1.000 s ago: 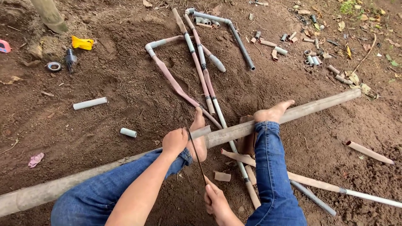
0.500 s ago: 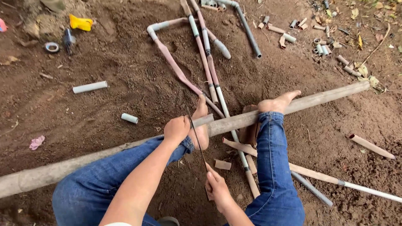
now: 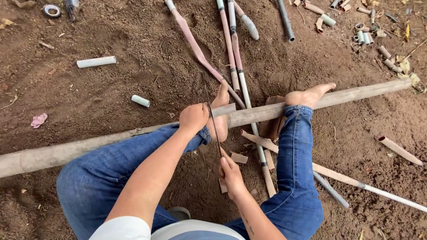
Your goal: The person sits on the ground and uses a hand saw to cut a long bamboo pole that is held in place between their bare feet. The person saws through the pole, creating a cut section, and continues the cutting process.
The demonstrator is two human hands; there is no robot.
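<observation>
Left grip is a closed fist wrapped over the long bamboo pole, just left of center frame, pinning it down right beside the cut. Right grip sits lower, center-bottom, fingers curled tight around the near end of a thin saw blade. That blade runs up and away from the hand and crosses the pole almost square, sitting right in the notch where the pole already looks partly split.

Pole itself stretches diagonally from the lower left edge to the upper right, lying on bare dirt. Both bare feet are on it too: left foot just right of the blade, right foot further up toward the right. Legs are in blue jeans.

Scattered around: a bunch of thin pipes fanned out at top center, a short white pipe piece upper left, a smaller stub below it, and lots of little pipe offcuts in the upper right corner. Small flat offcuts lie under the knees near the right hand.
</observation>
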